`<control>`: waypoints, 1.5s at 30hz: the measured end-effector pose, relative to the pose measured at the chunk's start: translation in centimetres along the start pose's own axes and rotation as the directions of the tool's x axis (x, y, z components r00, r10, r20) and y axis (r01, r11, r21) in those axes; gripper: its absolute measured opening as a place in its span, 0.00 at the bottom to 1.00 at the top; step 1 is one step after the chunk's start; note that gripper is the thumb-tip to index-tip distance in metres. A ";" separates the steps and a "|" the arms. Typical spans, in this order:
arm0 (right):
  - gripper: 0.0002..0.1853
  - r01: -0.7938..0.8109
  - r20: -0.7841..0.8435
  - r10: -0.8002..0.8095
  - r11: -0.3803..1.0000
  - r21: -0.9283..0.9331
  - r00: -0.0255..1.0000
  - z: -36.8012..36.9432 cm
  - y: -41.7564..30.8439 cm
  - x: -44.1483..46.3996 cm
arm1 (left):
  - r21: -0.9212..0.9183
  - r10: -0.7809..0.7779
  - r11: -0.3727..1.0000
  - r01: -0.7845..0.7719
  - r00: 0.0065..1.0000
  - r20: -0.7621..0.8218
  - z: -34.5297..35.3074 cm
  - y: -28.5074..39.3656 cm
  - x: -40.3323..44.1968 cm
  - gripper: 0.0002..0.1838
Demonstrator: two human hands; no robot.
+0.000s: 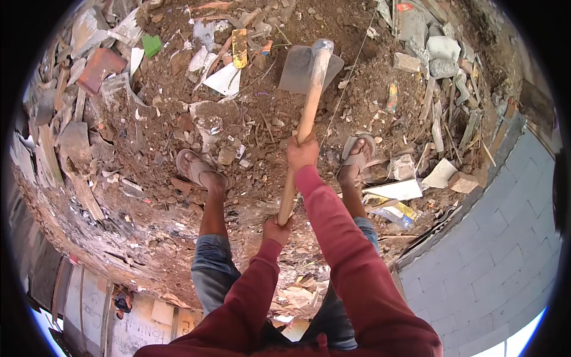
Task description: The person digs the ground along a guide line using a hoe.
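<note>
Both of my hands are wrapped round the wooden handle of a hoe [307, 113]. My right hand [303, 152] grips it around the middle of the shaft. Lower down, near the handle's butt end, my left hand [277, 230] is closed on it. The wide metal hoe blade [295, 70] is at the far end, over or against the brown soil [262, 113]; whether it touches cannot be told. My sandalled left foot [202, 169] and right foot [357, 156] stand apart on either side of the handle.
A thin string [351, 74] runs just right of the blade. Rubble and wood scraps [77, 143] lie left; concrete chunks [443, 56] lie at upper right. A grey block wall [482, 238] borders the right side. A person [122, 303] is at lower left.
</note>
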State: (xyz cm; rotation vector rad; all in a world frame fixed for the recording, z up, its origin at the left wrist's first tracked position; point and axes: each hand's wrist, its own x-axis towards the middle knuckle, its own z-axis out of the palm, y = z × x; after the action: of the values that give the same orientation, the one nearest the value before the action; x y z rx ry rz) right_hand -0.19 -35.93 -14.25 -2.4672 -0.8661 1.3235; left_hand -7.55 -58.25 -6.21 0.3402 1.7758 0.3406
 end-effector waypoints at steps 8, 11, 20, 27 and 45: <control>0.22 -0.204 0.122 0.186 0.968 0.149 0.975 5.0 7.2 -1.0 | 0.192 -0.181 0.963 0.188 0.982 -0.054 -1.6 -5.8 -0.1 0.21; 0.21 -0.153 0.113 0.151 0.988 0.012 0.982 7.1 9.4 -4.4 | 0.205 -0.274 0.939 0.275 0.961 -0.037 -3.9 -6.8 -2.3 0.23; 0.20 -0.282 0.179 0.263 0.955 0.091 0.948 4.2 12.9 -6.2 | 0.418 -0.361 0.838 0.350 0.931 -0.055 -3.2 0.2 -7.4 0.26; 0.18 -0.165 0.015 0.164 0.984 0.061 0.986 1.8 5.2 0.9 | 0.208 -0.257 0.950 0.233 0.961 0.098 -0.8 -3.5 1.3 0.23; 0.14 -0.153 -0.001 0.160 0.945 0.290 0.987 1.5 6.7 3.6 | 0.238 -0.171 0.960 0.150 0.983 0.069 0.4 -0.8 2.6 0.24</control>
State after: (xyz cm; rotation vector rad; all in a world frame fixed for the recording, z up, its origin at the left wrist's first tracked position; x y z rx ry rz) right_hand 2.76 -39.37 -20.56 -2.3520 -0.4390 1.3571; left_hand -7.74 -57.89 -8.88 0.3672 1.7453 0.0009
